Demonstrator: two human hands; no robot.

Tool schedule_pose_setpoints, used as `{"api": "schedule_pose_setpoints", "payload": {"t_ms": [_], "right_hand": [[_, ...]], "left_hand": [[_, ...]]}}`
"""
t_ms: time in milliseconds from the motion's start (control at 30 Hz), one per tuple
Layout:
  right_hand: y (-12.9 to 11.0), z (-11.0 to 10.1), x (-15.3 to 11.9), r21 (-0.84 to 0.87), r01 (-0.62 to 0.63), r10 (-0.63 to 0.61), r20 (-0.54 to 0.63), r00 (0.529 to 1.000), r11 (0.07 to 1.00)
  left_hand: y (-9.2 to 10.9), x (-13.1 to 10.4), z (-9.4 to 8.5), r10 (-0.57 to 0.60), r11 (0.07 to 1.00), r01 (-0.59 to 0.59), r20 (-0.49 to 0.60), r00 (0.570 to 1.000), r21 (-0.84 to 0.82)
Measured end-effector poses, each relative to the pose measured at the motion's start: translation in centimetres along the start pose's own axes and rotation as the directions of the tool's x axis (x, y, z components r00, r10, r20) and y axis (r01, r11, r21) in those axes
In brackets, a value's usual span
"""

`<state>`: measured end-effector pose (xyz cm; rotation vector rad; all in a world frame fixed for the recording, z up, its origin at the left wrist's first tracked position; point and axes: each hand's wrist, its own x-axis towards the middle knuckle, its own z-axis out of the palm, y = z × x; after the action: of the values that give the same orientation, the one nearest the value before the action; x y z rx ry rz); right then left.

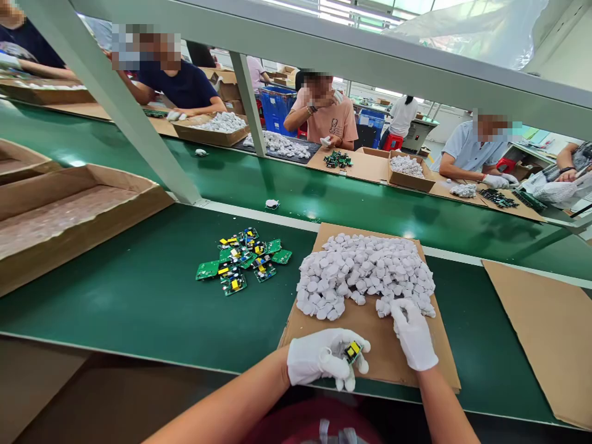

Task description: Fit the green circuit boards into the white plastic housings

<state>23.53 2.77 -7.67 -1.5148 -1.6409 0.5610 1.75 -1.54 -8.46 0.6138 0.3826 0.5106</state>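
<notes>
Left grip (324, 357) around small circuit board (353, 351)

L hand (326, 357) half-curled, thumb + fingertips pinched; R hand (414, 338) farther fwd, fingers bent (both gloved).

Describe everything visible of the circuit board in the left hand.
The circuit board is small, its visible edge green, with yellow and black components facing the camera. It is held tilted in the gloved left hand, which partly hides it, and appears over the cardboard sheet. Its underside is hidden; any markings are too small to read.
</notes>
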Motion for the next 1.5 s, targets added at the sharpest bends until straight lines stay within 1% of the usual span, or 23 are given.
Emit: {"api": "schedule_pose_setpoints", "payload": {"t_ms": [100, 200, 267, 400, 467, 533, 633, 700, 767, 800, 900, 933, 967, 1067, 1100, 1133, 1200, 1267, 1300, 1367, 1400, 1433, 1500], "right_hand": [[0.1, -0.1, 0.2, -0.038, 0.016, -0.018, -0.051, 0.999, 0.999], [0.0, -0.2, 0.0, -0.063, 0.022, -0.031, -0.141, 0.99, 0.998], [0.1, -0.8, -0.2, -0.067, 0.01, -0.02, -0.146, 0.989, 0.998], [1.2, -2.9, -1.5, -0.137, 0.02, -0.014, 0.042, 0.999, 0.99], [1.6, -3.5, -2.7, -0.242, 0.051, -0.038, 0.058, 0.998, 0.969], [1.4, -3.1, -4.4, -0.403, 0.137, -0.117, 0.073, 0.99, 0.905], [0.5, -1.5, -7.3, -0.578, 0.336, -0.224, 0.259, 0.94, 0.743], [0.3, -0.9, -8.7, -0.56, 0.441, -0.229, 0.408, 0.884, 0.701], [0.7, -1.3, -9.0, -0.546, 0.485, -0.223, 0.477, 0.85, 0.683], [0.9, -1.7, -8.8, -0.563, 0.473, -0.208, 0.47, 0.858, 0.677], [1.4, -2.6, -8.1, -0.66, 0.359, -0.142, 0.36, 0.922, 0.66], [1.3, -2.6, -8.0, -0.667, 0.346, -0.132, 0.351, 0.927, 0.66], [1.1, -2.5, -8.0, -0.653, 0.364, -0.135, 0.375, 0.917, 0.664], [0.7, -2.2, -8.2, -0.543, 0.493, -0.184, 0.525, 0.831, 0.679], [0.8, -2.3, -8.1, -0.54, 0.499, -0.19, 0.527, 0.828, 0.678], [1.0, -2.5, -7.9, -0.57, 0.468, -0.178, 0.49, 0.853, 0.675], [1.5, -2.8, -7.6, -0.658, 0.348, -0.136, 0.351, 0.926, 0.668], [1.6, -2.9, -7.7, -0.672, 0.317, -0.127, 0.317, 0.94, 0.669], [1.4, -2.8, -7.9, -0.651, 0.355, -0.14, 0.359, 0.923, 0.671], [1.1, -2.6, -8.2, -0.587, 0.456, -0.179, 0.469, 0.865, 0.669], [1.1, -2.6, -8.2, -0.572, 0.482, -0.191, 0.493, 0.848, 0.663], [1.3, -2.8, -8.0, -0.581, 0.48, -0.194, 0.485, 0.853, 0.657], [2.2, -3.5, -7.0, -0.66, 0.374, -0.169, 0.355, 0.92, 0.651]], "left_hand": [[0.0, 0.0, 0.0, 0.007, 1.0, -0.007, -0.011, 1.0, 0.0], [-0.1, -0.1, 0.0, 0.011, 1.0, -0.011, -0.01, 1.0, 0.011], [0.0, -0.1, 0.0, 0.011, 1.0, -0.011, -0.01, 1.0, 0.018], [0.1, -0.2, 0.2, 0.021, 1.0, -0.02, -0.036, 0.999, 0.02], [0.1, -0.1, 0.3, 0.026, 0.999, -0.022, -0.074, 0.997, 0.048], [0.0, 0.1, 0.4, 0.019, 0.996, -0.008, -0.126, 0.992, 0.091], [-0.1, 0.4, 0.7, 0.028, 0.993, -0.001, -0.223, 0.975, 0.12], [0.1, 0.5, 1.2, 0.065, 0.993, -0.034, -0.285, 0.956, 0.113], [0.4, 0.3, 2.0, 0.098, 0.993, -0.073, -0.32, 0.942, 0.091], [0.6, 0.2, 2.3, 0.103, 0.994, -0.083, -0.329, 0.939, 0.073], [1.0, 0.0, 3.1, 0.09, 0.996, -0.085, -0.362, 0.928, 0.029], [1.1, 0.1, 3.3, 0.088, 0.996, -0.083, -0.38, 0.921, 0.03], [1.0, 0.2, 3.4, 0.088, 0.996, -0.079, -0.399, 0.913, 0.04], [0.8, 0.7, 3.4, 0.098, 0.993, -0.059, -0.451, 0.887, 0.101], [0.7, 0.9, 3.3, 0.103, 0.992, -0.056, -0.463, 0.88, 0.113], [0.6, 1.1, 3.3, 0.108, 0.991, -0.059, -0.469, 0.876, 0.118], [0.5, 1.3, 3.2, 0.126, 0.99, -0.079, -0.477, 0.87, 0.117], [0.4, 1.3, 3.0, 0.142, 0.988, -0.094, -0.486, 0.862, 0.122], [0.4, 1.2, 2.9, 0.14, 0.988, -0.088, -0.489, 0.861, 0.128], [0.3, 1.2, 2.7, 0.117, 0.989, -0.055, -0.492, 0.863, 0.137], [0.3, 1.3, 2.6, 0.1, 0.989, -0.035, -0.492, 0.865, 0.141], [0.2, 1.3, 2.5, 0.089, 0.989, -0.019, -0.49, 0.867, 0.144], [0.1, 1.3, 2.4, 0.084, 0.988, -0.01, -0.482, 0.872, 0.153]]}}
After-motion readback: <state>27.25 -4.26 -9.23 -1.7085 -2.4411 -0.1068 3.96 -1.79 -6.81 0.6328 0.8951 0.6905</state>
